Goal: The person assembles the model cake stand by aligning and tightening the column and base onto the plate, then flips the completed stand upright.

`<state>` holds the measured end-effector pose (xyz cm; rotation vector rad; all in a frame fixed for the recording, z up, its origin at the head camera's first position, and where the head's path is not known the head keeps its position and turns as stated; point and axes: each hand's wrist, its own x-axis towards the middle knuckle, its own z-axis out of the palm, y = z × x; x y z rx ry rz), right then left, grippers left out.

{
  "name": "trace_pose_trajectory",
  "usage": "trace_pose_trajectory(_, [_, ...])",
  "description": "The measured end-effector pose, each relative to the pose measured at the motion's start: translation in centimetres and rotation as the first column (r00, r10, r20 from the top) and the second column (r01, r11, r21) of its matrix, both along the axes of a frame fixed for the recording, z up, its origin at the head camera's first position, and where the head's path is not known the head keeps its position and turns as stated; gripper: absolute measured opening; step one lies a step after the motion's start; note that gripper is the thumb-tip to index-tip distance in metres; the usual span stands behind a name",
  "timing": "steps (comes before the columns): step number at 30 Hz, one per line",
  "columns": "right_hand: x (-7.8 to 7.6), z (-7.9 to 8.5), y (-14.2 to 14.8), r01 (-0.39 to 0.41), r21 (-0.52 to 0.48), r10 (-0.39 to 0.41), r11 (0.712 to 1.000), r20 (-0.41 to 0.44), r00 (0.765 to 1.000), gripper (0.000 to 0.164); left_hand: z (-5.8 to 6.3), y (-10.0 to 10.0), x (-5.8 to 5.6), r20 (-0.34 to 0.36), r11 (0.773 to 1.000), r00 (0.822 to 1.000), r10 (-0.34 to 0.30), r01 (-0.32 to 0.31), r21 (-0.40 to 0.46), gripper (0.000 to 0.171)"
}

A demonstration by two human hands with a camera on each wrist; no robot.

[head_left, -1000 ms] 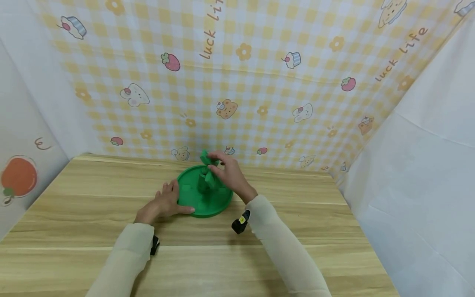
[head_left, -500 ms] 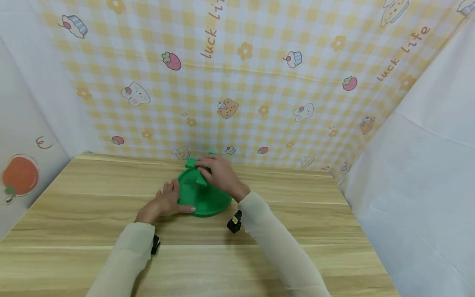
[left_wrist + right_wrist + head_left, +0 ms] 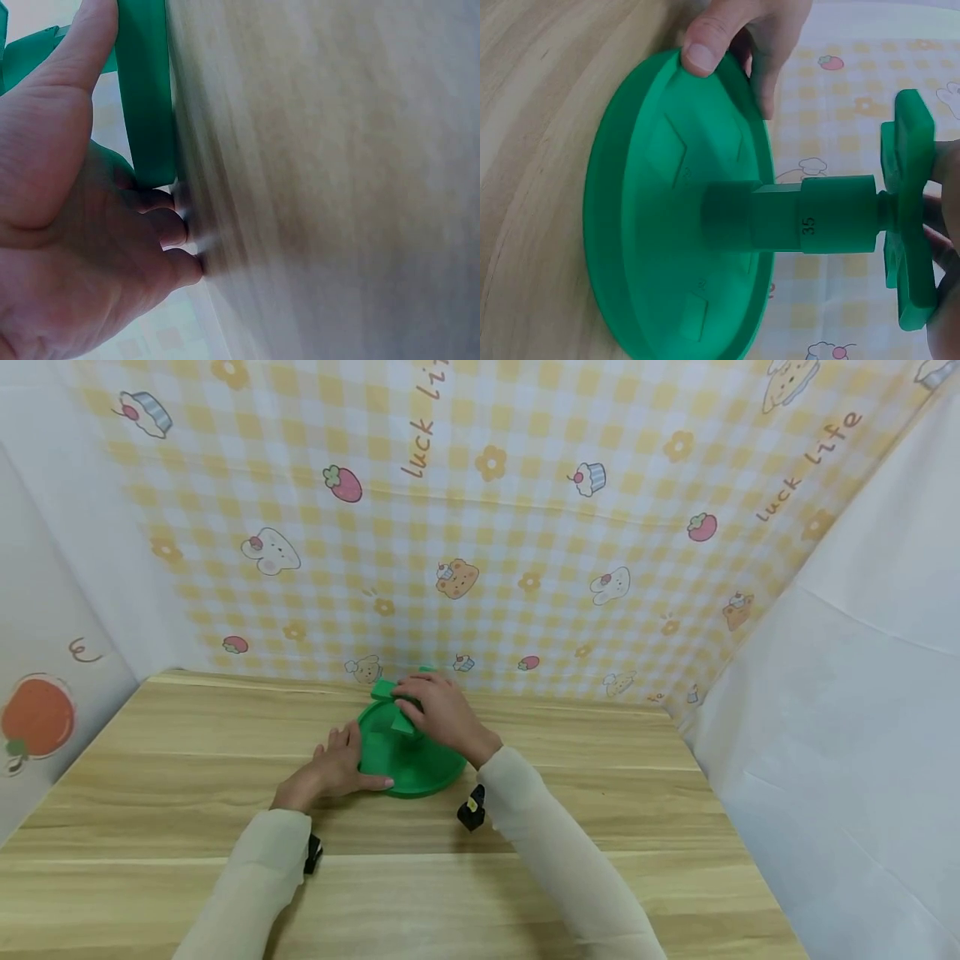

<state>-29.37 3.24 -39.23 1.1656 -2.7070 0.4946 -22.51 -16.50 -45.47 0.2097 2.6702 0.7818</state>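
A round green base (image 3: 416, 777) with a raised rim stands on the wooden table. In the right wrist view a stepped green post (image 3: 836, 214) marked 35 rises from its middle. A cross-shaped green handle (image 3: 915, 217) sits at the top of this post, joined by a thin neck. My right hand (image 3: 446, 718) holds the handle from above, hiding part of it in the head view. My left hand (image 3: 333, 768) grips the base's rim at the left, its thumb over the edge and its fingers along the outer side. Shallow recesses mark the inside of the base.
The light wooden table (image 3: 405, 893) spreads around the base. Behind it hangs a yellow checked cloth (image 3: 525, 568) with cartoon prints, close to the base. White sheets (image 3: 840, 693) bound the sides. A black camera (image 3: 471, 808) hangs below the right sleeve.
My right hand has moved slightly left and brought the tilted cross-shaped handle level over the post, then stayed nearly still. My left hand has kept its place on the rim.
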Motion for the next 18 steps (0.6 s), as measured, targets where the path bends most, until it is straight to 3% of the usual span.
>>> trace_pose_trajectory(7, [-0.2,0.5,0.4,0.017,0.012,-0.017,1.000,0.024,1.000,0.032,0.0,0.1,0.0,0.015,1.000,1.000,0.003,-0.003,0.003,0.126])
trace_pose_trajectory(13, [-0.8,0.7,1.6,0.075,-0.157,-0.061,0.985,0.091,0.994,0.035,0.0,0.0,0.0,0.008,1.000,1.000,0.005,-0.005,0.014,0.127])
trace_pose_trajectory(18, [-1.0,0.7,3.1,0.126,-0.248,-0.094,0.961,0.136,0.986,0.021,-0.1,0.0,0.1,0.007,1.000,1.000,0.006,-0.006,0.019,0.127])
